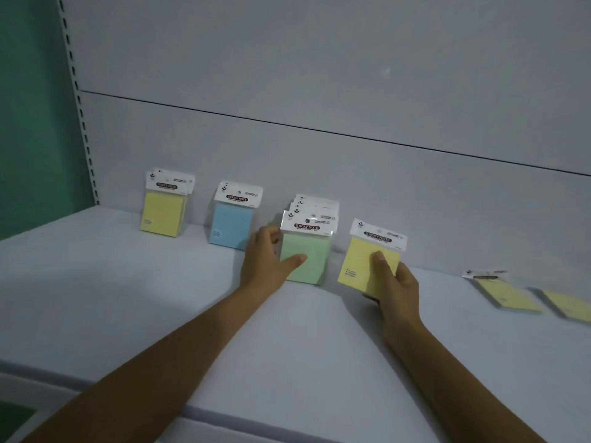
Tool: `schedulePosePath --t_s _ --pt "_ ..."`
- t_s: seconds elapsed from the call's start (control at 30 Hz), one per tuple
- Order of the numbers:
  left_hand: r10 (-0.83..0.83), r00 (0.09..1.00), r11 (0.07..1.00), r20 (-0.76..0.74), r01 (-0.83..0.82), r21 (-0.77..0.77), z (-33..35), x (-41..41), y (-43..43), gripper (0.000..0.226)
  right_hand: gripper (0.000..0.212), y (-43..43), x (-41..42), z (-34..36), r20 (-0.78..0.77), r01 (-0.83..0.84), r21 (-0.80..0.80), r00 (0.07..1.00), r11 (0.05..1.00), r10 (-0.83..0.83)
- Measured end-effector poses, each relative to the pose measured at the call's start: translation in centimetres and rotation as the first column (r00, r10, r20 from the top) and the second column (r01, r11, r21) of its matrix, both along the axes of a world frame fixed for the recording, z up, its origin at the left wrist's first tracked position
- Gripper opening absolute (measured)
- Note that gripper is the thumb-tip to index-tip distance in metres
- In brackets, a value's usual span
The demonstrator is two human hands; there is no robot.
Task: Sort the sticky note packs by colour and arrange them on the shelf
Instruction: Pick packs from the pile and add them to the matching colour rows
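Note:
On the white shelf (128, 298) stand three groups of sticky note packs against the back panel: yellow packs (163, 212) at the left, a blue pack (231, 227) beside them, then a row of several green packs (311, 251). My left hand (268, 257) grips the left side of the front green pack, thumb across its face. My right hand (395, 282) holds one yellow pack (359, 260) just above the shelf, to the right of the green row. Two more yellow packs (508, 294) lie flat at the far right.
The grey back panel (319, 91) rises behind the packs. A slotted upright (80, 116) and a green wall (28, 107) bound the left side. The shelf's front edge (224, 417) runs across the bottom.

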State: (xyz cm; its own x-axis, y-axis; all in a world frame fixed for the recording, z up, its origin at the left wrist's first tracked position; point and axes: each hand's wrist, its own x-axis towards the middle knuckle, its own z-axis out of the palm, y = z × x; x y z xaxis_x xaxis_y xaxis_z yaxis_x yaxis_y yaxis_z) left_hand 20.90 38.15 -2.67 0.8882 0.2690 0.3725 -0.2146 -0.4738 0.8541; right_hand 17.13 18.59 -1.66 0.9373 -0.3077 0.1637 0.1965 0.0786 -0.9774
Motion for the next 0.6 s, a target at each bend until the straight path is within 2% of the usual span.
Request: schedulePosePath --t_s 0.07,0.2,0.27,0.37,0.43,0.5,0.6 --pt "-0.018 0.998 1.000 -0.056 0.018 0.001 -0.3 0.2 0.1 0.062 0.018 0.2 -0.2 0.1 0.007 -0.023 -0.023 1.000 0.999 0.024" --pt "-0.005 0.996 0.993 -0.091 0.016 0.118 -0.1 0.1 -0.4 0.059 0.016 0.8 -0.5 0.5 0.005 -0.039 -0.048 0.999 0.998 0.039" --pt "-0.008 0.995 0.994 -0.098 0.018 0.109 -0.1 0.0 -0.4 0.060 0.014 1.1 -0.7 0.8 -0.008 -0.062 -0.047 0.998 0.997 0.062" --pt "0.022 0.998 1.000 -0.066 -0.020 0.024 0.3 -0.4 -0.1 0.059 0.012 1.9 -1.3 1.8 -0.020 -0.144 -0.107 0.990 0.984 0.143" --pt "0.039 0.999 0.996 -0.028 -0.041 -0.077 1.4 -1.2 0.7 0.044 0.017 3.0 -1.6 2.8 0.005 -0.231 -0.196 0.972 0.953 0.236" --pt "-0.039 0.999 0.974 -0.011 0.035 -0.226 2.6 -2.5 1.9 0.026 0.022 4.7 -1.7 3.9 0.029 -0.306 -0.237 0.946 0.922 0.322" --pt "-0.175 0.984 0.927 -0.019 0.158 -0.340 3.5 -4.8 4.1 0.037 0.023 8.6 -1.5 4.7 0.030 -0.410 -0.263 0.901 0.873 0.432"
